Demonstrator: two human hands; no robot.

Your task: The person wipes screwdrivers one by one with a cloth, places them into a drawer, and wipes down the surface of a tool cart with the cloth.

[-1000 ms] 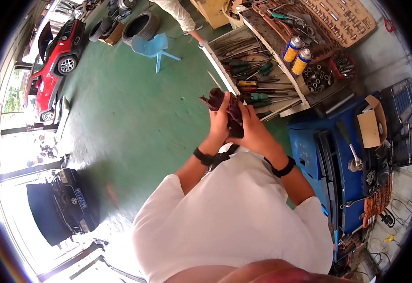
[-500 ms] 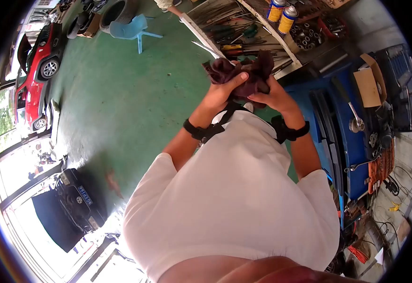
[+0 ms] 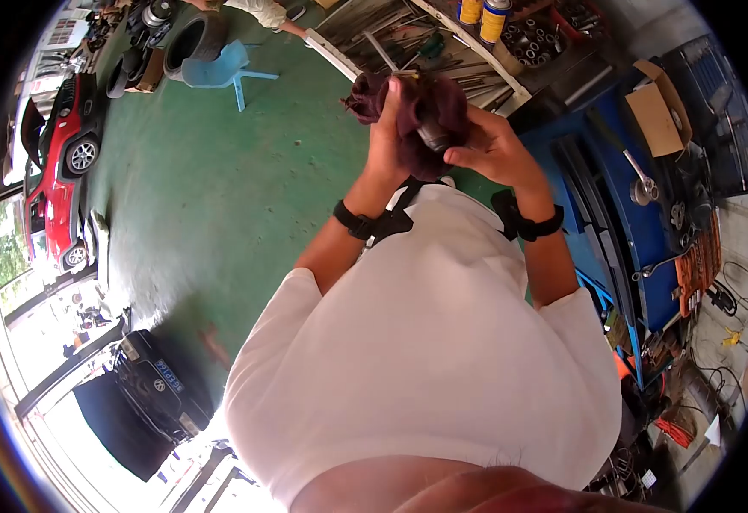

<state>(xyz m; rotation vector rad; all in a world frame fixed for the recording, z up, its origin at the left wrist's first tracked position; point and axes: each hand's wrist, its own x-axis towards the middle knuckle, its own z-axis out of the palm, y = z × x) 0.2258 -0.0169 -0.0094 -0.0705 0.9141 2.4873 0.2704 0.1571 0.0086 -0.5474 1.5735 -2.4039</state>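
Metal tool point(image 3: 431, 134), in soft rag point(image 3: 419, 162); near side of drawer point(image 3: 333, 55); clamped through cloth at left by left hand point(image 3: 383, 144), at right by right hand point(image 3: 504, 152); probably stiff, weighty, perhaps slick; best gripped round barrel.

Cloth point(image 3: 452, 101): soft, matt fabric, and we see it crumpled into rough folds.
Held part point(image 3: 433, 135): we read it as metal, smooth, with a dull grey sheen.
Floor point(image 3: 194, 184): smooth, glossy where light strikes it.
Chair point(image 3: 221, 68): smooth plastic.
Cans point(image 3: 493, 23): metal, we note, glossy.
Box point(image 3: 654, 109): matt cardboard.
Ratchet point(image 3: 644, 190): shiny bare metal.
Shirt point(image 3: 425, 333): matt cloth, softly creased.
Red car point(image 3: 59, 158): glossy paint.
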